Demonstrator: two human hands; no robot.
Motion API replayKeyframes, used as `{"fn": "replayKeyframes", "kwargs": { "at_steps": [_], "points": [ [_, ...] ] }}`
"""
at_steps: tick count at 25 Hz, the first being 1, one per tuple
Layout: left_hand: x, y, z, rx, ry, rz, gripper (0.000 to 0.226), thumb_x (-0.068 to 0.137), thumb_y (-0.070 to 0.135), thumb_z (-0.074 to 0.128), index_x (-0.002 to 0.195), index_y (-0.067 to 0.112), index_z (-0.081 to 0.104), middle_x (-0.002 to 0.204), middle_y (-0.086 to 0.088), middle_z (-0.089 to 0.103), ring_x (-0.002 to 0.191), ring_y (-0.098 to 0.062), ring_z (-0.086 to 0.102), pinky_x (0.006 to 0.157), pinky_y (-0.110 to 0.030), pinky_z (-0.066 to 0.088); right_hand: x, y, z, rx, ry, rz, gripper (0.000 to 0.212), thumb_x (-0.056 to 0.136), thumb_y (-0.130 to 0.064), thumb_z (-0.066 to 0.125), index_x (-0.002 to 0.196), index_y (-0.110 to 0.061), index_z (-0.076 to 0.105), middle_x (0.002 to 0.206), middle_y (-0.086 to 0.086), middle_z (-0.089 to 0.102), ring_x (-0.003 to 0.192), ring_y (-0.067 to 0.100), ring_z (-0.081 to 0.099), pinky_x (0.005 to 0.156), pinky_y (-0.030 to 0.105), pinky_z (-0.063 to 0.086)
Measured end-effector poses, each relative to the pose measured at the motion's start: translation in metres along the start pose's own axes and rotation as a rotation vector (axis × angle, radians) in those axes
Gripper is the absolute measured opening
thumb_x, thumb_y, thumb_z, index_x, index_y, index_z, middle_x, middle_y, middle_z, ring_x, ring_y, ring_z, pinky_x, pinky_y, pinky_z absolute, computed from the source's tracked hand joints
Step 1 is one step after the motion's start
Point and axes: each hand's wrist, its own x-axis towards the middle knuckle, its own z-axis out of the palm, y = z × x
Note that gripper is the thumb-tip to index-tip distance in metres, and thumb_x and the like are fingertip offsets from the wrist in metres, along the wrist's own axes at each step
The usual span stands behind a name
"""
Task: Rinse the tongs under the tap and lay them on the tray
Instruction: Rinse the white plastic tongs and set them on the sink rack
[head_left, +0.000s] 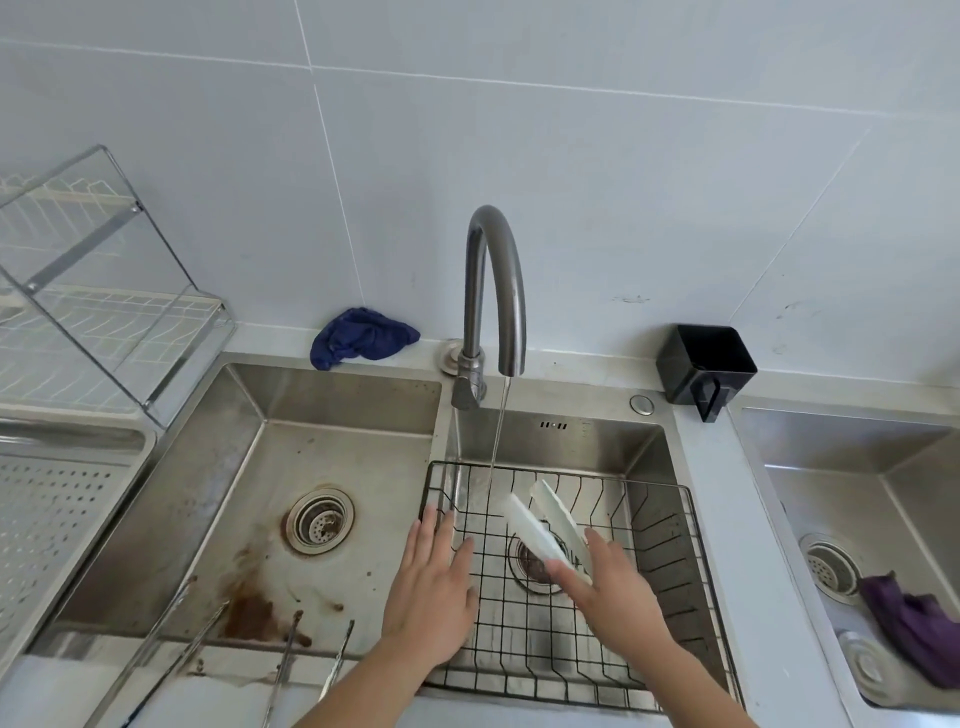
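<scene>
Just right of the tap's stream, the right hand grips white tongs (arms spread) over the wire basket; the left hand hovers flat, fingers spread, empty.

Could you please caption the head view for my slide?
Right hand holds white tongs near the running tap; left hand open.

no readable text, labels, brands or numbers anywhere in view.
</scene>
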Motion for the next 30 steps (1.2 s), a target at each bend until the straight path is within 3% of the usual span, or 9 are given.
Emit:
{"fn": "replayKeyframes", "kwargs": {
  "at_steps": [2,6,10,19,22,24,26,27,30],
  "points": [
    [-0.001,0.0,0.002,0.027,0.001,0.006,0.062,0.099,0.042,0.033,0.157,0.021,0.026,0.169,-0.015,0.001,0.153,-0.035,-0.02,0.121,-0.047,-0.016,-0.006,0.016,0.016,-0.178,-0.006,0.08,0.086,0.087,-0.076,0.05,0.149,-0.019,0.035,0.122,0.001,0.052,0.105,0.021,0.061,0.075,0.029,0.051],
    [-0.002,0.001,0.001,0.048,0.02,0.007,0.06,0.098,0.044,0.037,0.152,0.018,0.039,0.167,-0.017,0.017,0.155,-0.037,-0.009,0.121,-0.05,-0.01,-0.008,0.033,0.036,-0.228,0.059,0.131,0.089,0.084,-0.074,0.06,0.148,-0.017,0.036,0.128,0.002,0.049,0.116,0.021,0.058,0.091,0.029,0.053],
    [-0.003,0.001,0.002,0.084,0.018,0.009,0.06,0.098,0.044,0.035,0.152,0.018,0.038,0.167,-0.016,0.017,0.155,-0.036,-0.01,0.124,-0.05,-0.009,-0.011,0.035,0.041,-0.266,0.075,0.179,0.084,0.082,-0.073,0.062,0.142,-0.02,0.037,0.128,0.001,0.049,0.117,0.02,0.056,0.086,0.03,0.054],
    [-0.001,0.001,-0.002,0.09,-0.029,0.008,0.059,0.098,0.044,0.035,0.15,0.018,0.041,0.167,-0.015,0.019,0.155,-0.035,-0.007,0.126,-0.048,-0.005,-0.012,0.032,0.038,-0.333,0.05,0.223,0.102,0.079,-0.077,0.06,0.154,-0.018,0.025,0.145,0.001,0.044,0.133,0.022,0.044,0.098,0.036,0.05],
    [-0.004,0.005,-0.014,-0.049,-0.016,-0.025,0.056,0.098,0.038,0.041,0.15,0.019,0.039,0.166,-0.012,0.02,0.156,-0.031,0.0,0.127,-0.042,-0.004,-0.017,0.023,0.035,-0.376,0.125,0.143,0.094,0.082,-0.076,0.057,0.153,-0.021,0.03,0.143,-0.001,0.045,0.132,0.022,0.042,0.101,0.036,0.047],
    [-0.018,-0.002,-0.025,-0.119,0.062,-0.062,0.051,0.094,0.032,0.054,0.142,0.019,0.049,0.158,-0.011,0.036,0.153,-0.032,0.021,0.126,-0.043,0.015,-0.018,0.01,0.041,-0.361,0.148,-0.005,0.076,0.088,-0.068,0.055,0.148,-0.024,0.039,0.14,-0.003,0.048,0.129,0.021,0.042,0.102,0.034,0.045],
    [-0.038,-0.016,-0.035,-0.138,0.2,-0.133,0.044,0.085,0.024,0.067,0.129,0.018,0.06,0.139,-0.011,0.055,0.135,-0.033,0.047,0.111,-0.047,0.044,-0.018,-0.009,0.05,-0.296,0.115,-0.128,0.059,0.094,-0.061,0.052,0.142,-0.026,0.046,0.136,-0.005,0.052,0.127,0.021,0.043,0.103,0.033,0.044],
    [-0.049,-0.025,-0.04,-0.135,0.249,-0.188,0.043,0.081,0.021,0.071,0.123,0.017,0.064,0.127,-0.011,0.06,0.122,-0.032,0.055,0.1,-0.046,0.051,-0.016,-0.019,0.056,-0.259,0.091,-0.158,0.055,0.096,-0.058,0.05,0.14,-0.026,0.048,0.134,-0.005,0.053,0.126,0.021,0.043,0.103,0.034,0.043],
    [-0.079,-0.051,-0.049,-0.086,0.29,-0.365,0.044,0.071,0.021,0.078,0.112,0.01,0.067,0.1,-0.01,0.061,0.09,-0.03,0.057,0.077,-0.043,0.051,-0.013,-0.039,0.071,-0.231,0.042,-0.197,0.051,0.1,-0.054,0.047,0.141,-0.024,0.05,0.133,-0.003,0.053,0.125,0.021,0.045,0.103,0.035,0.042]
  ]
}}
